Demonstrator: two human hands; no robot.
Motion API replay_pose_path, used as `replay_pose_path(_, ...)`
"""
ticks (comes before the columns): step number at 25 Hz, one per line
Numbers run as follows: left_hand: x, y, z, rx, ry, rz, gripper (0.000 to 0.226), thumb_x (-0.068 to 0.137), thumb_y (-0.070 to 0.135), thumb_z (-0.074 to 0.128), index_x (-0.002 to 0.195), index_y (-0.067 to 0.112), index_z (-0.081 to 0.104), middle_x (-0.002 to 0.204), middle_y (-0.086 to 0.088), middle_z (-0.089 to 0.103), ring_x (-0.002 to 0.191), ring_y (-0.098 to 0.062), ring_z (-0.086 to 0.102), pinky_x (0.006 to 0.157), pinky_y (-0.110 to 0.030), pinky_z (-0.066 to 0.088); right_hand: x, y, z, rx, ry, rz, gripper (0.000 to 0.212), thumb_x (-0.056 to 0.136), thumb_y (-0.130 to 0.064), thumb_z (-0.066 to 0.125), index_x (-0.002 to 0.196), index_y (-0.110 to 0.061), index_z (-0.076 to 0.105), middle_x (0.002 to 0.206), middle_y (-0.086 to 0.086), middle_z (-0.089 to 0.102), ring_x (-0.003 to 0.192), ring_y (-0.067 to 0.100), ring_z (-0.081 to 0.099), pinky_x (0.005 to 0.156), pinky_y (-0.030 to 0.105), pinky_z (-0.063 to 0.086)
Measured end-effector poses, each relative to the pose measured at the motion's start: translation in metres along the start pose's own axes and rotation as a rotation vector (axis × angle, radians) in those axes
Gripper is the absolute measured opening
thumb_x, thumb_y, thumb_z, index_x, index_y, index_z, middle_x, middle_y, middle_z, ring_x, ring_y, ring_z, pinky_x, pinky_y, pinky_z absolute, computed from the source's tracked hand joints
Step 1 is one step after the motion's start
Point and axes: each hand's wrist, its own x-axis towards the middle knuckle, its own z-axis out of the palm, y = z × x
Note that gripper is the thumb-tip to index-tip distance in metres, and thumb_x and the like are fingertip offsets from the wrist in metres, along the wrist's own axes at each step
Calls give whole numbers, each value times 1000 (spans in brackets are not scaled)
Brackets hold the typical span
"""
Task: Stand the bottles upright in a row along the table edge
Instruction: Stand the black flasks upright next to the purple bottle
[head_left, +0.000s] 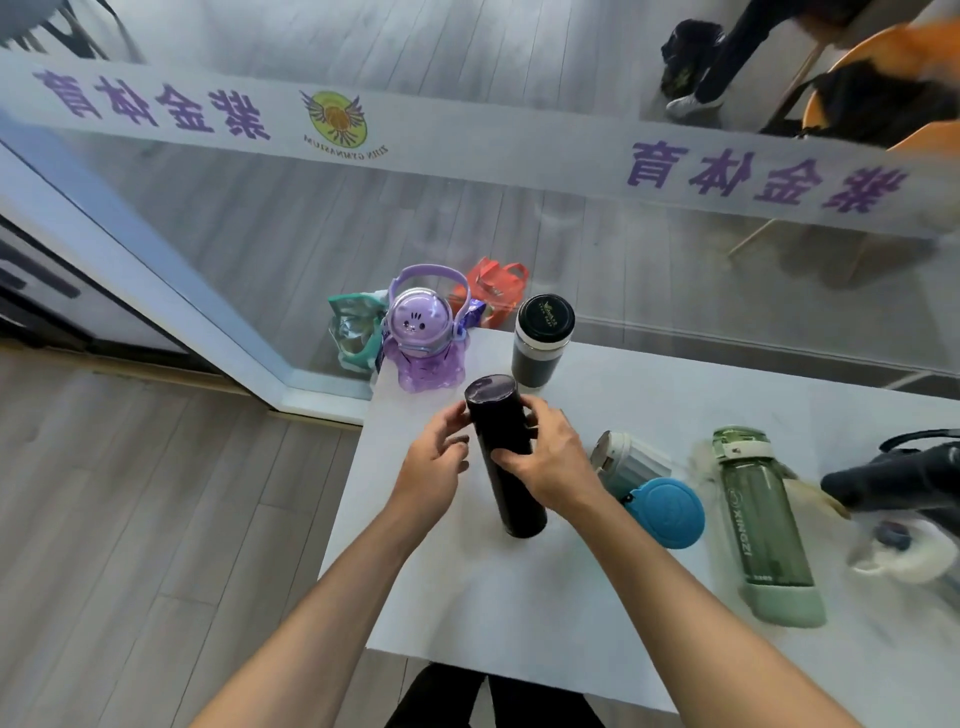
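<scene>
A tall black flask (511, 493) stands upright near the left side of the white table (519, 613). My right hand (545, 452) grips its upper part from the right. My left hand (436, 462) touches it from the left with fingers spread. Behind it, a purple cat-faced bottle (423, 343) and a dark tumbler with a black lid (540, 343) stand upright at the far left corner. A green bottle (763, 525), a blue-lidded bottle (667, 512) and a white cup (631, 460) lie on their sides to the right.
A dark object (898, 475) and a white blurred item (904, 551) sit at the table's right edge. Bags (353, 332) rest on the floor beyond the far left corner, by a glass wall. The table's left edge runs close to the black flask.
</scene>
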Motion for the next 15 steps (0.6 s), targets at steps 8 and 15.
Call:
replay_pose_path(8,-35,5,2,123,-173,66,68,91,-9,37,138,39,45,132,-1,59,125,-12,52,97,-31,47,-42,-8,-21,122,101,-12,63,75,-26,86,128,-29,51,127,1,64,114,19,60,94,37,53)
replay_pose_path(15,-24,35,21,120,-262,212,75,85,-16,34,142,34,42,139,3,55,127,-1,50,95,-28,44,-44,-12,-58,173,253,-68,57,71,-24,85,120,-29,56,114,-3,71,107,16,66,93,38,56)
